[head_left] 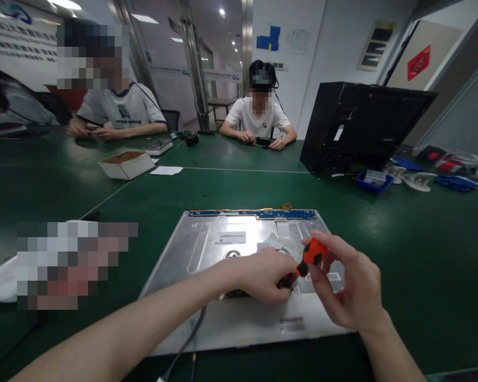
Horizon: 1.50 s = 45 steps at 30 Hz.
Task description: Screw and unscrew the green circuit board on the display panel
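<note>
A silver metal display panel lies flat before me, with a narrow blue circuit strip along its far edge. My right hand grips a screwdriver by its orange and black handle; the handle slants down toward the left fingers. My left hand reaches across the panel with its fingers curled, close against the screwdriver's lower end. What those fingers hold is hidden. Part of a dark circuit board shows beneath the left wrist, and a clear plastic film lies just beyond the hand.
A dark cable runs off the panel's near side. Across the green table sit an open white box, a large black monitor and a blue tray of small parts. Two people sit on the far side, their hands on small items.
</note>
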Available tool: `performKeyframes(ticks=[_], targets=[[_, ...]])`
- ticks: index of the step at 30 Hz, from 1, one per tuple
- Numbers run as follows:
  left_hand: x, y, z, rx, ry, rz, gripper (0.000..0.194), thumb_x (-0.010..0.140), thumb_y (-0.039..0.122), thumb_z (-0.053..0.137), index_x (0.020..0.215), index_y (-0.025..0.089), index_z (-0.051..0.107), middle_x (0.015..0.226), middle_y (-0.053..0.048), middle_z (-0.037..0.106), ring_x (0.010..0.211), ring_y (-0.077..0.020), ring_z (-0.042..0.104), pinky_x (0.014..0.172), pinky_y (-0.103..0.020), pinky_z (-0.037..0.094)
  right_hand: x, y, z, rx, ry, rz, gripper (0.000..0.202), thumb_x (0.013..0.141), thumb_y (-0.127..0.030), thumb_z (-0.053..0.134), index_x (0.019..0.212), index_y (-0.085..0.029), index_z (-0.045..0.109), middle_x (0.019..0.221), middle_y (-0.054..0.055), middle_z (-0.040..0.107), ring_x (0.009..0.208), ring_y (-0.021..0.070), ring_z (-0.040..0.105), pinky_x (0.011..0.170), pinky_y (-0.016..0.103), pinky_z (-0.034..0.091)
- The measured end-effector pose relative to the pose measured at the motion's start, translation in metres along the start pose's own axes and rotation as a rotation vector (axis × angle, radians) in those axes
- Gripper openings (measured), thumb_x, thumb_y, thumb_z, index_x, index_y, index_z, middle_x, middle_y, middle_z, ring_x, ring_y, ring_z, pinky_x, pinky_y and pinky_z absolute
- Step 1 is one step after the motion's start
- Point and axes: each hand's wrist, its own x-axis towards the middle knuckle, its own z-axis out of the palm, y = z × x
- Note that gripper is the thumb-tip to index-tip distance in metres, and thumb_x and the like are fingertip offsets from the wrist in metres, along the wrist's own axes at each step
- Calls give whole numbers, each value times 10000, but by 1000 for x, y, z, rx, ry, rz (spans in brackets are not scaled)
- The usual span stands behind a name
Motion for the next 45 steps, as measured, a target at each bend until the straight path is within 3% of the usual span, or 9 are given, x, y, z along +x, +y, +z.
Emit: performKeyframes(ticks=[10,15,21,30,45], targets=[[1,0,0,-21,-7,4,132,744,131,584,663,179,492,621,31,524,571,-127,486,575,-251,419,-1,1,6,6,51,43,539,828,-109,569,1325,-236,404,822,-19,614,566,106,559,496,237,486],[1,1,-1,-36,-17,-3,139,740,124,590,655,177,494,628,27,533,583,-132,492,590,-252,424,-1,5,9,-36,114,-68,490,823,-143,630,1277,-200,453,734,-46,579,512,90,507,437,209,435],[2,-1,1,-6,-13,-3,134,759,149,592,670,177,496,674,11,559,611,-144,507,616,-267,432,1,5,10,-52,100,-65,418,855,-165,616,1250,-186,479,725,-44,579,510,87,492,434,200,428],[1,0,0,-35,6,5,139,762,136,595,671,175,497,631,32,518,584,-127,497,594,-252,425,0,3,8,24,19,-49,533,851,-133,569,1361,-155,412,900,26,643,583,104,528,483,228,479],[2,-1,0,-17,-11,14,145,759,133,580,660,176,483,635,26,521,609,-136,520,639,-257,450,-2,6,11,-45,72,-50,474,845,-152,619,1287,-195,450,755,-37,584,525,93,490,438,210,435]])
